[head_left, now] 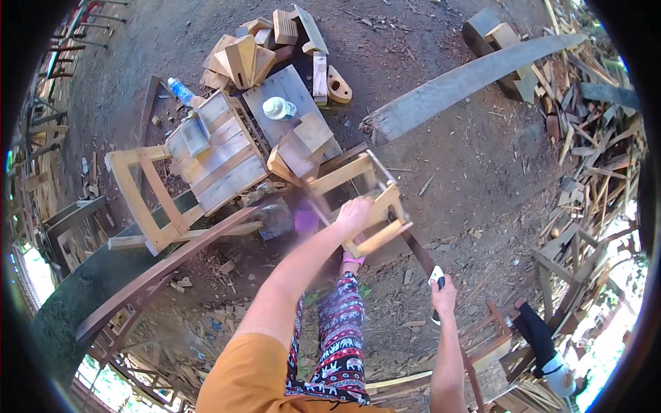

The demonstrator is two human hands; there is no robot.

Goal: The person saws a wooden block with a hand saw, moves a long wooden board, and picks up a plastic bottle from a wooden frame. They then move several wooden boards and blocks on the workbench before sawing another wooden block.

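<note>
Fingers of our left hand (353, 212) wrap the wooden frame (361, 199), steadying it over the dirt by the plank table (213, 148). Our right hand (441, 292) clutches a small tool (436, 277). We judge fastening underway; next, tool to joint.

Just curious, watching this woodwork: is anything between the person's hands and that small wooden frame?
Nothing visible. The left hand already grips the frame. The right hand holds a dark-handled tool apart from the frame, with only bare ground between.
</note>
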